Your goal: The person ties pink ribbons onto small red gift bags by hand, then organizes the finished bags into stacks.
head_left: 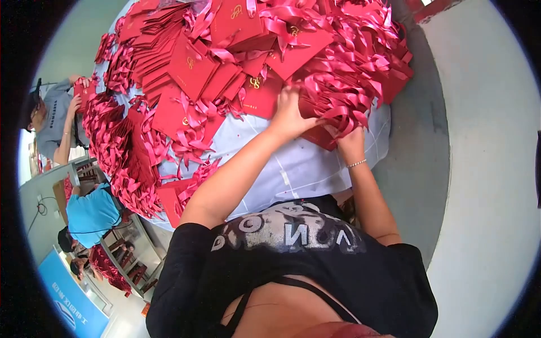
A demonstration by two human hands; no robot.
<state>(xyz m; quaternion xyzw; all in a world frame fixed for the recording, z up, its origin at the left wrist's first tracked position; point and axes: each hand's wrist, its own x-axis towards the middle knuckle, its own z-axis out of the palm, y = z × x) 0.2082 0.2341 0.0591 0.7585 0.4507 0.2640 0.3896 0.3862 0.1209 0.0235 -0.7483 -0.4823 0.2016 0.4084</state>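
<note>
Red paper bags with gold lettering and pink ribbons (191, 65) lie heaped over a table with a pale cloth (282, 163). My left hand (290, 115) is at the left side of a bundle of red bags (332, 110) near the table's front edge, its thumb against the bundle and its fingers bent round the side. My right hand (352, 143), with a bracelet at the wrist, holds the same bundle from the front right, its fingers partly hidden under the ribbons.
At the far left a person in grey (56, 115) holds a red bag (84, 93). Below, a person in a blue shirt (93, 214) bends near wooden stools (135, 270). A blue banner (70, 293) stands lower left. A pale wall (496, 141) rises on the right.
</note>
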